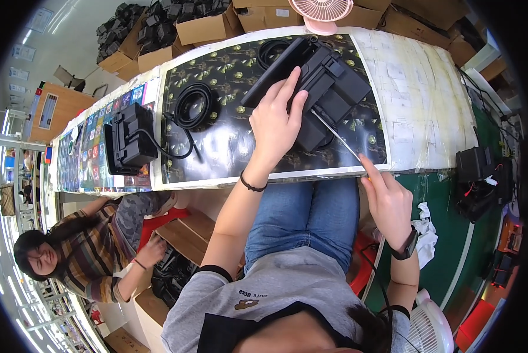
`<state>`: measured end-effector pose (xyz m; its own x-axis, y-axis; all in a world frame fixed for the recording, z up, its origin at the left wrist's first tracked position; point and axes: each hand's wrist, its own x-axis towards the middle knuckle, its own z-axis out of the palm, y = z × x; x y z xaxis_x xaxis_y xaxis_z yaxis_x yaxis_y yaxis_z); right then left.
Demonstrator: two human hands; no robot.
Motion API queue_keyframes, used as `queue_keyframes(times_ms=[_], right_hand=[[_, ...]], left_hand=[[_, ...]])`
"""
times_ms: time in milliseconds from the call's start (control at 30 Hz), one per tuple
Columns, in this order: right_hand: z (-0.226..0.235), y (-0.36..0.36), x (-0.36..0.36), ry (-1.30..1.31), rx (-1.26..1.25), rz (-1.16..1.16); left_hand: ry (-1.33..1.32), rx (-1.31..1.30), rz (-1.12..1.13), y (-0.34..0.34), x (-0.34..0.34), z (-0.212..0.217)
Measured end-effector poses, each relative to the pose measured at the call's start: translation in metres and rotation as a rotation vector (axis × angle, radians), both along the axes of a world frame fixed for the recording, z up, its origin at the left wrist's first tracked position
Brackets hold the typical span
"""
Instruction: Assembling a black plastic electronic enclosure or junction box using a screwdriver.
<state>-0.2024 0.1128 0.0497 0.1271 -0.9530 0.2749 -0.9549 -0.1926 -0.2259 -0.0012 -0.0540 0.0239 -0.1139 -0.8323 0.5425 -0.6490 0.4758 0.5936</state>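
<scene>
A black boxy plastic device with a flat panel along one side lies tilted on the table in front of me. My left hand grips its near left side, with the thumb and fingers on the casing. My right hand is closed round a screwdriver, mostly hiding the handle. The long thin shaft slants up and left, its tip at the lower part of the device, beside a short ribbed cable. Whether the tip sits in a screw is too small to tell.
A coiled black cable and a similar black device lie to the left on the table. A pink fan stands at the far edge, before boxes of black parts. Black parts lie right; a co-worker sits left.
</scene>
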Motion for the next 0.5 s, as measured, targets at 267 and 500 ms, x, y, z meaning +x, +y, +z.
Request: queue_keyframes(times_ms=[267,500], right_hand=[[-0.021,0.001,0.003,0.105,-0.134,-0.027],[-0.027,0.001,0.003,-0.042,-0.064,-0.002]], left_hand=[[0.007,0.01,0.007,0.001,-0.001,0.001],[0.024,0.092,0.001,0.003,0.0,0.003]])
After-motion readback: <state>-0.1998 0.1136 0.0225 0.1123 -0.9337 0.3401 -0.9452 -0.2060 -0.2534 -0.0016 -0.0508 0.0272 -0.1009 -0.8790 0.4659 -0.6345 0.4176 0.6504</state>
